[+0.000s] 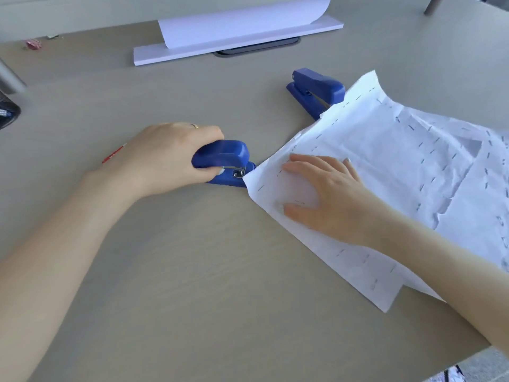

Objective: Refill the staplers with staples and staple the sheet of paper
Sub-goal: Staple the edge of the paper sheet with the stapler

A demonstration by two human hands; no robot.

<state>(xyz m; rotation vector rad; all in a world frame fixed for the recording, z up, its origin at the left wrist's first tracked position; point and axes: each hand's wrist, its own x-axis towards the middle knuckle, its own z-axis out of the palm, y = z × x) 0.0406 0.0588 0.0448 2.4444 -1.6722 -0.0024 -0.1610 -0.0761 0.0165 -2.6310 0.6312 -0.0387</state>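
My left hand (168, 158) grips a blue stapler (224, 157) lying on the table, its mouth pointing right at the corner of a crumpled white sheet of paper (399, 166) studded with several staples. The paper's corner lies at the stapler's jaw. My right hand (322, 194) rests flat on the sheet, fingers spread, pressing it down. A second blue stapler (316, 89) lies further back, with the paper's far corner over its front end.
A stack of white paper (237, 42) with one curled sheet lies at the back of the beige table (192, 271). A red-marked object (113, 154) peeks from under my left wrist. A dark mesh container (7, 111) sits at the left edge. The table's edge runs at bottom right.
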